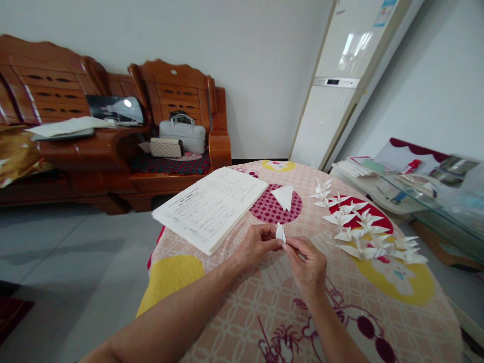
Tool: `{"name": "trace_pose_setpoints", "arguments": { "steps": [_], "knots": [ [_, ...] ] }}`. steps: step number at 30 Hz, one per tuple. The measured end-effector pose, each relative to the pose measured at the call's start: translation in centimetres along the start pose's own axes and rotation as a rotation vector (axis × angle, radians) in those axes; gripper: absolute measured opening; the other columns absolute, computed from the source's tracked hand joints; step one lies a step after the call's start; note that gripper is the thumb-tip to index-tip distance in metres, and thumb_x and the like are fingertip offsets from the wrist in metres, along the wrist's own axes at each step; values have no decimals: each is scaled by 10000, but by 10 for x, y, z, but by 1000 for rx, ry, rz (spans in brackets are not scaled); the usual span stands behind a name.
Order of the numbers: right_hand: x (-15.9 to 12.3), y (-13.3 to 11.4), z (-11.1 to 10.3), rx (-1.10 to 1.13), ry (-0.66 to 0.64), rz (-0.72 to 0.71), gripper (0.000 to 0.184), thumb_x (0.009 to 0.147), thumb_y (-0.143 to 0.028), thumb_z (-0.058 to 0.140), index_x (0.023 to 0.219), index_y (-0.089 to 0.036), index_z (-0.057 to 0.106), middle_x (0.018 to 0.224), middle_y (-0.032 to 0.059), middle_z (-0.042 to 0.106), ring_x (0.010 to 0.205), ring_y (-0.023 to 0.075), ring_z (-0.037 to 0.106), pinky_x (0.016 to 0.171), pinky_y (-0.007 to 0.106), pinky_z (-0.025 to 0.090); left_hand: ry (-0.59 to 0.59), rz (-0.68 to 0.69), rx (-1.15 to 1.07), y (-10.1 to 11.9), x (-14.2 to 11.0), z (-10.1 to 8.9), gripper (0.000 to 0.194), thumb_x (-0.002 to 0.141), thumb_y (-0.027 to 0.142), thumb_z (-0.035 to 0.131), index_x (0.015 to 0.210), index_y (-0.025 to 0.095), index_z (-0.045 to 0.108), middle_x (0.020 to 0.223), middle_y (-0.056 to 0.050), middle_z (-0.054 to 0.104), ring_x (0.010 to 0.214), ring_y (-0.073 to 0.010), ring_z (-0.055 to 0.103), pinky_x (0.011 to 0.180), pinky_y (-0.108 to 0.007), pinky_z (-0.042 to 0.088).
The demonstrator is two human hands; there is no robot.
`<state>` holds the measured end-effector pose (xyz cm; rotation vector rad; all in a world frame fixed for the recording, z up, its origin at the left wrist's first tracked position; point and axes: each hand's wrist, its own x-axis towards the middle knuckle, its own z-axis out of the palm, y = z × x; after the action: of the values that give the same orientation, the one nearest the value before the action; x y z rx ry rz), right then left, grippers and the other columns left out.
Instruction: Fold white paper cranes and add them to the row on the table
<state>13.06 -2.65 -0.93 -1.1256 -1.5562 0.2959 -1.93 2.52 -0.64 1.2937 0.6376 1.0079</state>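
Both hands meet over the round table point(378, 322) and pinch a small folded piece of white paper point(280, 232). My left hand point(256, 244) grips it from the left with thumb and fingers closed. My right hand point(308, 263) pinches its lower right edge. A folded white paper triangle point(284, 196) lies just beyond the hands. To the right, several finished white paper cranes point(363, 229) lie spread on the patterned cloth.
A thick stack of printed sheets point(209, 206) overhangs the table's left edge. Behind stand wooden armchairs point(177, 96) with a white handbag point(183, 133) and a small quilted purse point(165, 147). A tall white air conditioner point(340, 85) and a glass side table point(434, 201) are at right.
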Motion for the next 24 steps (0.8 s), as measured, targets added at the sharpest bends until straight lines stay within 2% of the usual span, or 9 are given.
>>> {"name": "trace_pose_setpoints", "arguments": {
  "steps": [6, 9, 14, 17, 21, 24],
  "knots": [
    [-3, 5, 3, 166, -31, 257, 162, 821, -294, 635, 914, -183, 707, 798, 43, 712, 694, 183, 678, 640, 283, 555, 16, -9, 68, 2, 0, -1, 205, 715, 283, 732, 732, 97, 647, 648, -11, 616, 584, -98, 544, 572, -202, 406],
    [-2, 4, 5, 248, 1, 383, 190, 778, -331, 675, 877, -170, 698, 728, 40, 718, 629, 186, 674, 596, 284, 556, 20, -16, 103, 3, -1, -1, 202, 719, 282, 724, 728, 95, 647, 642, -16, 621, 579, -102, 547, 566, -204, 408],
    [1, 4, 6, 332, 20, 508, 289, 719, -374, 731, 889, -142, 696, 697, 54, 722, 581, 182, 657, 540, 276, 538, 30, -17, 112, 3, -1, -2, 175, 721, 263, 709, 730, 102, 642, 642, -11, 613, 574, -97, 540, 558, -201, 403],
    [2, 3, 3, 352, -45, 553, 333, 732, -400, 720, 930, -133, 708, 725, 66, 731, 618, 187, 663, 559, 276, 538, 26, -24, 95, 6, -1, -2, 170, 727, 265, 701, 742, 107, 639, 645, -7, 604, 578, -97, 539, 568, -205, 409],
    [4, 1, -1, 398, -170, 537, 293, 762, -394, 690, 904, -142, 731, 750, 64, 743, 621, 176, 658, 577, 271, 531, -7, -25, 57, 9, -2, -2, 186, 741, 280, 694, 758, 104, 638, 648, -8, 596, 580, -94, 531, 577, -208, 405],
    [5, -1, -1, 413, -189, 517, 244, 769, -370, 679, 850, -147, 736, 723, 52, 738, 572, 154, 631, 555, 260, 514, -15, -35, 61, 9, -2, -2, 200, 737, 291, 697, 742, 105, 625, 629, -2, 586, 558, -89, 520, 559, -206, 394]
  ]
}}
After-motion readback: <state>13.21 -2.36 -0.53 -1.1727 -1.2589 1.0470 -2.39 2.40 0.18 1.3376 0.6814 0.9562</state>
